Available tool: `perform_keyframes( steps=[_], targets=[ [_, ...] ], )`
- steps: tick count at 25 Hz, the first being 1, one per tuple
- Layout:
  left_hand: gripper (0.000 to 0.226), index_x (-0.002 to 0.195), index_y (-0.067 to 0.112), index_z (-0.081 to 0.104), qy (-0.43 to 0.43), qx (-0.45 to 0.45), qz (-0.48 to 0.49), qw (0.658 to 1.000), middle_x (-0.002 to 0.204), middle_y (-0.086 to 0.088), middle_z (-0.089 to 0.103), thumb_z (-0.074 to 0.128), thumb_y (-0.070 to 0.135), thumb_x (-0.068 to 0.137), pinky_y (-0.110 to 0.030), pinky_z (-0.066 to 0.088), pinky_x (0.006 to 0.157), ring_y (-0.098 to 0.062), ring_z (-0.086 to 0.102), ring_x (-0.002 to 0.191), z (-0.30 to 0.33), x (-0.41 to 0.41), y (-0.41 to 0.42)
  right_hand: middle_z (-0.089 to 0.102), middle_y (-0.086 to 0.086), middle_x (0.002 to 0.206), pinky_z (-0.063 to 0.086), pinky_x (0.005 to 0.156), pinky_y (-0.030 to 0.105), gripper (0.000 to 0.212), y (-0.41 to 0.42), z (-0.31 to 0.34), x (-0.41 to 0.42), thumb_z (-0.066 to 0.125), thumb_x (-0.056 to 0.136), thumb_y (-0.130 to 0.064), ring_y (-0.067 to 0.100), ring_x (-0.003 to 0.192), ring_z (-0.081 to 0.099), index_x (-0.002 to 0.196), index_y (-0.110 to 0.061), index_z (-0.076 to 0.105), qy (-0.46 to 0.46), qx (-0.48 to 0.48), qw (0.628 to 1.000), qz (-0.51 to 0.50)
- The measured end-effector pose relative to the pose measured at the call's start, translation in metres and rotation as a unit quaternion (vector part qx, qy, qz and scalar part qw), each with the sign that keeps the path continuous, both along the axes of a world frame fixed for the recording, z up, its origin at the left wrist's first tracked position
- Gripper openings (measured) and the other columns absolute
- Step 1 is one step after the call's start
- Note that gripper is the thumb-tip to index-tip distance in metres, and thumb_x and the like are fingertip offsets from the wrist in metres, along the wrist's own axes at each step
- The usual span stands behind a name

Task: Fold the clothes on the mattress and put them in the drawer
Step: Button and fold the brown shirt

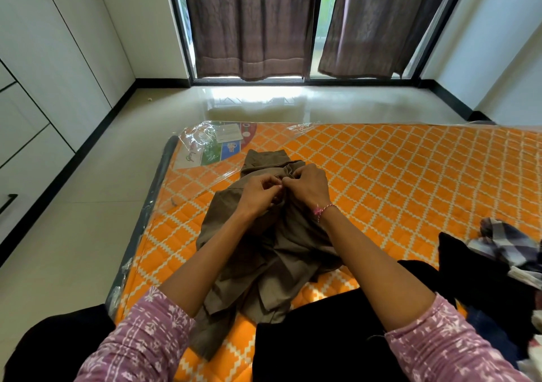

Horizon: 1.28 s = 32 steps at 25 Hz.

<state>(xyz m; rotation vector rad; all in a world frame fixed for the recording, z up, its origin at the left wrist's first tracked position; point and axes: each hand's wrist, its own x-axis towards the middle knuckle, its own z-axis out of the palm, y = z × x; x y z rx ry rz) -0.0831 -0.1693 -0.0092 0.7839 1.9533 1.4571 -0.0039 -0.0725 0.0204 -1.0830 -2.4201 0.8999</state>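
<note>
A brown shirt [264, 252] lies crumpled on the orange patterned mattress [396, 176], its collar end pointing away from me. My left hand [259, 195] and my right hand [308, 185] meet over the shirt's upper front, each pinching the fabric with curled fingers, fingertips almost touching. What lies between the fingertips is too small to tell. A pile of other clothes [504, 264], dark and checked, sits at the right edge of the mattress.
White cupboard fronts with drawers [26, 135] line the left wall across a strip of tiled floor [73, 235]. Brown curtains [249, 23] hang over the window ahead. Plastic wrap and a label [217, 144] cover the mattress's far left corner.
</note>
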Motion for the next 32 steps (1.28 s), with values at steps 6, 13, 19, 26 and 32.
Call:
perform_keyframes(
  steps=[6,13,19,26,32],
  targets=[
    [0.01,0.098,0.019,0.06,0.026,-0.021,-0.042,0.999,0.082,-0.001,0.064,0.06,0.012,0.091,-0.014,0.048,0.051,-0.003,0.061,0.057,0.004,-0.005,-0.006,0.04,0.003,0.045,0.026,0.047,0.026,0.043,0.017,0.017,-0.027,0.063,0.083,-0.015,0.013,0.044,0.034,0.045,-0.012,0.045,0.043,-0.01,0.999,0.014],
    [0.031,0.105,0.014,0.059,0.159,-0.069,0.104,0.979,0.08,-0.001,0.063,0.073,0.029,0.081,-0.032,0.05,0.07,-0.016,0.061,0.074,0.0,-0.001,0.003,0.056,0.008,0.072,0.032,0.061,0.032,0.028,0.026,0.034,-0.065,0.052,0.093,-0.013,0.019,0.068,0.048,0.068,-0.005,0.062,0.056,-0.038,0.997,0.048],
    [0.01,0.089,0.015,0.061,-0.071,0.089,0.014,0.993,0.081,0.0,0.06,0.058,0.006,0.092,-0.015,0.045,0.063,-0.012,0.055,0.075,0.006,-0.002,0.017,0.061,0.01,0.07,0.048,0.056,0.032,0.024,0.032,0.022,-0.05,0.053,0.096,-0.021,0.021,0.062,0.056,0.078,-0.007,0.062,0.182,-0.452,0.873,-0.013],
    [0.012,0.088,0.013,0.06,-0.131,0.092,0.056,0.986,0.083,-0.002,0.062,0.054,0.003,0.092,-0.02,0.049,0.063,-0.01,0.06,0.076,-0.008,0.007,0.016,0.071,0.003,0.083,0.057,0.062,0.024,0.011,0.063,0.017,-0.004,0.066,0.086,-0.013,0.016,0.078,0.066,0.095,-0.01,0.071,0.009,-0.437,0.885,0.163],
    [0.008,0.081,0.015,0.065,-0.01,-0.002,0.069,0.998,0.063,0.004,0.059,0.069,0.009,0.083,-0.014,0.044,0.054,-0.004,0.055,0.06,0.002,0.003,0.007,0.066,0.011,0.091,0.05,0.061,0.029,0.01,0.06,0.012,0.023,0.064,0.086,-0.008,0.021,0.083,0.066,0.095,-0.009,0.069,-0.073,-0.138,0.984,0.085]
  ],
)
